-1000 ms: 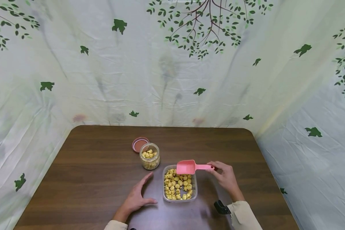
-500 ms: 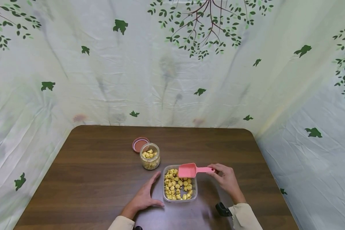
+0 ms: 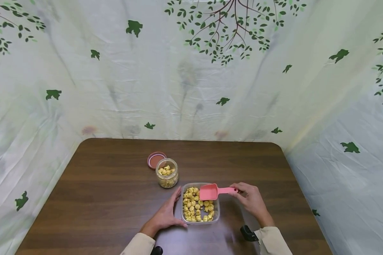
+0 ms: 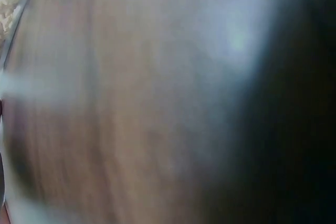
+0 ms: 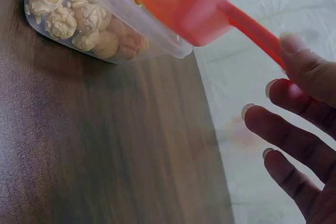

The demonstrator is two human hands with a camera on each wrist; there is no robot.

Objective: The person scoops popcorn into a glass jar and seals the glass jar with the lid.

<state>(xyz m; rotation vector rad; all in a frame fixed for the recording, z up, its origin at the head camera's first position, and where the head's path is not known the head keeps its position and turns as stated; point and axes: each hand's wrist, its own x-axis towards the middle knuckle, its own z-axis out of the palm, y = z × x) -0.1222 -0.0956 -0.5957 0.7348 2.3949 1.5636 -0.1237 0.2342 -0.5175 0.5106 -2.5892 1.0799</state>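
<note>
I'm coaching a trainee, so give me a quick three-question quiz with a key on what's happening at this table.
1. Which of the two hands grips the pink scoop?
2. Is the red lid on or off the clear jar?
3. The left hand is placed:
A) over the jar's mouth
B) at the side of the plastic container
C) on the scoop's handle

Key:
1. The right hand.
2. Off; it lies on the table.
3. B.
</note>
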